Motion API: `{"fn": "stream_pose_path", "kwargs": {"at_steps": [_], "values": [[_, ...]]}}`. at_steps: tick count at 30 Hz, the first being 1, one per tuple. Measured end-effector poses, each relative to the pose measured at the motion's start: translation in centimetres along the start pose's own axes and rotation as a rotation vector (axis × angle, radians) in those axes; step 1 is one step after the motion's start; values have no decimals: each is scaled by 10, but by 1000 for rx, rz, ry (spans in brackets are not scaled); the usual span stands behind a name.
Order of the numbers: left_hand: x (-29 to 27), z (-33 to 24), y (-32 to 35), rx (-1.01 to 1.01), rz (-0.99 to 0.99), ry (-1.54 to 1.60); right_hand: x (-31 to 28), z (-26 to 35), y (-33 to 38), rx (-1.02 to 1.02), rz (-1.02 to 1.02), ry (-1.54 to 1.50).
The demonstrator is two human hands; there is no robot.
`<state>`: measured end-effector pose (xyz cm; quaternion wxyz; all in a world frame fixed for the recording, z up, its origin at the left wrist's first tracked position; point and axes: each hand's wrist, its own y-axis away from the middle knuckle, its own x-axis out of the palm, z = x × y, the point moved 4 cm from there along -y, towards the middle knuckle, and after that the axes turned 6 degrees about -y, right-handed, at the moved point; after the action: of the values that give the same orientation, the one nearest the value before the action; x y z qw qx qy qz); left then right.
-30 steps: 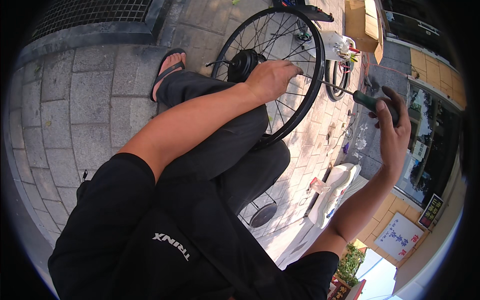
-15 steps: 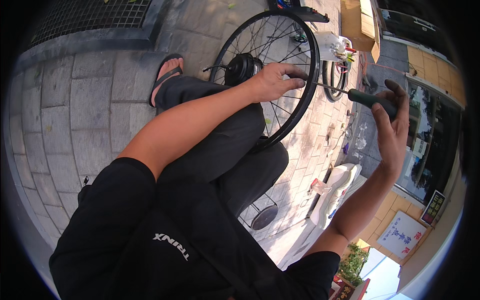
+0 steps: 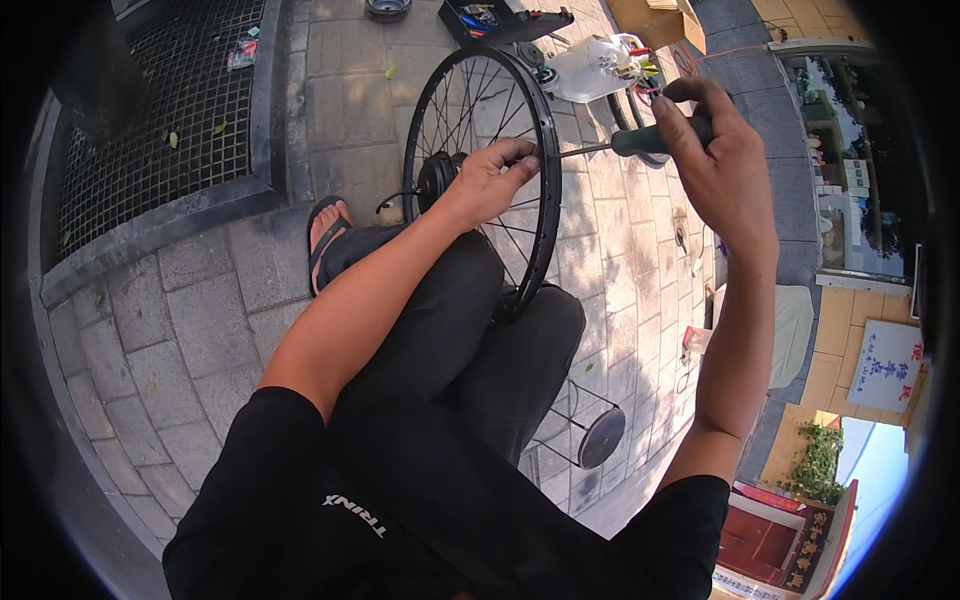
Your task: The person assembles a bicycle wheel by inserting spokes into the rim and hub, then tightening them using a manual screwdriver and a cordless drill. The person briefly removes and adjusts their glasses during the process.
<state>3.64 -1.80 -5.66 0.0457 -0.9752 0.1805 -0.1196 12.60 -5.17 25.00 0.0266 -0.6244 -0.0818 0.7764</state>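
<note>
A black bicycle wheel (image 3: pixel 549 205) with a dark hub (image 3: pixel 436 180) and thin spokes stands upright against my bent legs. My left hand (image 3: pixel 490 182) reaches between the spokes. Its thumb and fingers pinch at the inner side of the rim, apparently on a spoke end, which the fingertips mostly hide. On the rim's outer side, my right hand (image 3: pixel 722 165) grips a screwdriver (image 3: pixel 638 141) by its dark green handle. The thin metal shaft points left, and its tip meets the rim opposite my left fingertips.
Beyond the wheel lie an open black toolbox (image 3: pixel 490 25), a white bag (image 3: pixel 590 70) with tools and a cardboard box (image 3: pixel 655 20). A small round-topped stool (image 3: pixel 600 438) stands right of my knees. A metal grate (image 3: pixel 160 130) is set in the paving at left.
The view has shifted, with more grate and toolbox showing. My right fingers, spread around the handle before, now close more on it. My left hand stays at the rim.
</note>
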Motion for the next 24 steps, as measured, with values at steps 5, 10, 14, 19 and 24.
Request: {"fn": "stream_pose_path", "kwargs": {"at_steps": [5, 10, 14, 19, 24], "values": [[6, 0, 1, -88, 108, 157, -1, -14, 3, -235, -15, -111], [-1, -3, -2, -130, 275, 34, 3, -5, 3, -114, -20, 130], [-4, -20, -11, -203, 455, -164, -1, -7, 16, -73, 34, 49], [-5, -25, -11, -239, 488, -146, -1, -26, 40, -286, -31, -103], [-5, -39, -10, -321, 423, -140, 0, -37, 52, -61, -127, 135]]}}
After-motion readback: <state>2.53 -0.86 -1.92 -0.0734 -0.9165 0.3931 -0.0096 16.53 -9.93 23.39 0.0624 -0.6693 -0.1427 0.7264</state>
